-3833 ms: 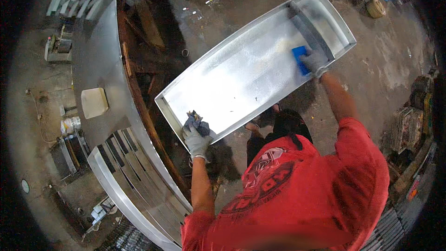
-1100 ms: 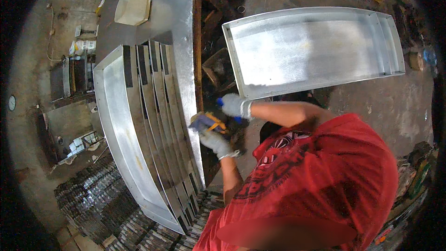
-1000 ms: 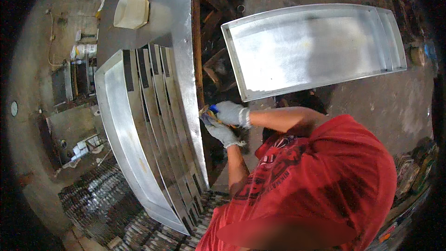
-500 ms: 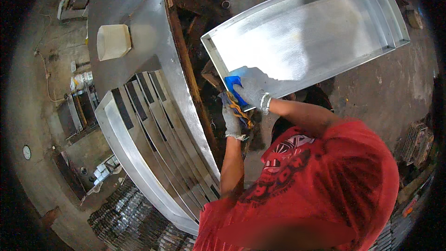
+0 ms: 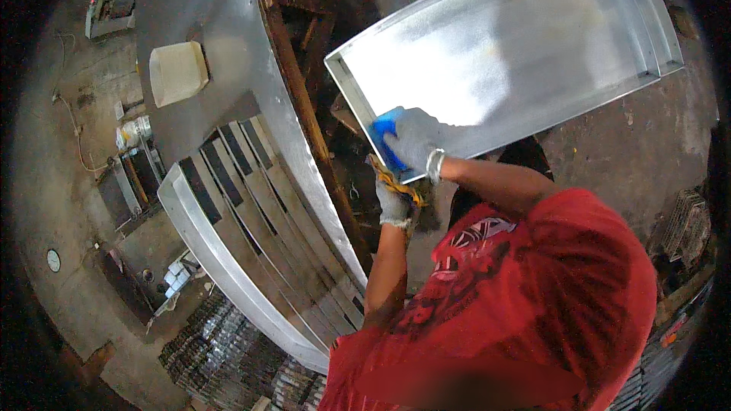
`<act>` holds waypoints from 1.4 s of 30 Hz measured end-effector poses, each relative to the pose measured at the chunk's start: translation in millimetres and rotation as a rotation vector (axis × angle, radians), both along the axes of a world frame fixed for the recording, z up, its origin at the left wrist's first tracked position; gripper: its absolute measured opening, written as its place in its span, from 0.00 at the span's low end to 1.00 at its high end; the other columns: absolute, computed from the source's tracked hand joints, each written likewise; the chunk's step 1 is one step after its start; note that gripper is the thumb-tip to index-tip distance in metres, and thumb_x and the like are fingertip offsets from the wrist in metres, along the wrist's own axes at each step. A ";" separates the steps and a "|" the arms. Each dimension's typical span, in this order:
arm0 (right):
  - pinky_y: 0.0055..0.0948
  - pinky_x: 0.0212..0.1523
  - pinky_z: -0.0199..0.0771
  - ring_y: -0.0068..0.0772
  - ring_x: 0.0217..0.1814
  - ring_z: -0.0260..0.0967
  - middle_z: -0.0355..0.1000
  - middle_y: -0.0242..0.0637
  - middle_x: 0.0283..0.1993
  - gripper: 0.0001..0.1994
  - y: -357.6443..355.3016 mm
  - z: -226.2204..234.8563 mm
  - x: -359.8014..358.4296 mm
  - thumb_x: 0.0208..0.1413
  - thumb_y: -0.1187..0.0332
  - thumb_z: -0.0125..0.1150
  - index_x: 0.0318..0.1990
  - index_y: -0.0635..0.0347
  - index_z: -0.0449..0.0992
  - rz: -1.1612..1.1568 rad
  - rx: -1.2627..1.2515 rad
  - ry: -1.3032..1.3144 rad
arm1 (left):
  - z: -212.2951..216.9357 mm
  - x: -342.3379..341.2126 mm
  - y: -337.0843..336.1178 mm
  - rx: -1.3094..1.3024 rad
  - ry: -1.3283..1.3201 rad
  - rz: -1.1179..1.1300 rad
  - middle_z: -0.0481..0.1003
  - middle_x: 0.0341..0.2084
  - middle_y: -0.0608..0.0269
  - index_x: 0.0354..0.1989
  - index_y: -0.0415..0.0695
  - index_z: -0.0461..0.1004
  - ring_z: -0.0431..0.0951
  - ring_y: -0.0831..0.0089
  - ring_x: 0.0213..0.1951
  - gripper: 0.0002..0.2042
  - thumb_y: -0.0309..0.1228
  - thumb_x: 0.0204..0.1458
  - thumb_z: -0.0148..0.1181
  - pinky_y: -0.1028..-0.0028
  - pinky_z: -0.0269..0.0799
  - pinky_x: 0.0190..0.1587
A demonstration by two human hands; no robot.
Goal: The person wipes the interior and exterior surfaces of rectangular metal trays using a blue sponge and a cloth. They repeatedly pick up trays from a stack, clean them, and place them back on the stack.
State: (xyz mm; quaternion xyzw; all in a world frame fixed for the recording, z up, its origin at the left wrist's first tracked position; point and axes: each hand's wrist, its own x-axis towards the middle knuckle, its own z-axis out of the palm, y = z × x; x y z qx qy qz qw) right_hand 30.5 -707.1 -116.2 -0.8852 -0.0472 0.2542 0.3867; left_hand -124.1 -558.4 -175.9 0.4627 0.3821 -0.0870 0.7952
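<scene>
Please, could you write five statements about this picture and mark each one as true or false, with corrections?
1. The right hand holds a blue pad at the left end of the metal tray. True.
2. The left hand is bare. False: the left hand wears a grey glove.
3. The pale container stands inside the metal tray. False: the container is on the metal table at left.
4. The person's shirt is red. True.
5. The tray's crosswise divider is near its left end. False: the divider is near the right end.
</scene>
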 end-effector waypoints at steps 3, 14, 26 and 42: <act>0.52 0.44 0.78 0.55 0.40 0.80 0.80 0.53 0.32 0.17 -23.7 21.5 58.2 0.56 0.53 0.61 0.33 0.59 0.85 0.183 0.009 -0.416 | -7.2 3.1 11.9 0.087 -0.026 0.061 0.76 0.52 0.60 0.65 0.44 0.67 0.79 0.65 0.50 0.22 0.45 0.73 0.45 0.64 0.79 0.54; 0.50 0.47 0.79 0.54 0.41 0.82 0.83 0.52 0.38 0.20 5.7 -29.7 35.2 0.51 0.53 0.63 0.39 0.62 0.87 0.707 -0.161 -0.067 | 62.4 155.2 8.9 0.645 -0.207 -0.237 0.78 0.41 0.56 0.57 0.39 0.73 0.79 0.66 0.38 0.20 0.43 0.70 0.50 0.66 0.75 0.40; 0.47 0.46 0.81 0.49 0.39 0.83 0.84 0.46 0.37 0.26 -90.9 25.9 63.9 0.49 0.44 0.63 0.44 0.56 0.87 0.895 -0.129 -0.082 | 66.1 200.6 -1.9 1.330 0.015 -0.506 0.78 0.50 0.37 0.56 0.38 0.73 0.78 0.39 0.53 0.21 0.43 0.64 0.56 0.47 0.74 0.55; 0.55 0.48 0.78 0.63 0.43 0.78 0.79 0.59 0.40 0.19 -13.6 -20.5 -7.4 0.58 0.54 0.62 0.39 0.64 0.82 -0.035 -0.091 -0.088 | 50.9 205.6 3.4 1.222 -0.088 -0.383 0.77 0.50 0.33 0.54 0.36 0.75 0.78 0.37 0.53 0.25 0.49 0.68 0.50 0.49 0.72 0.55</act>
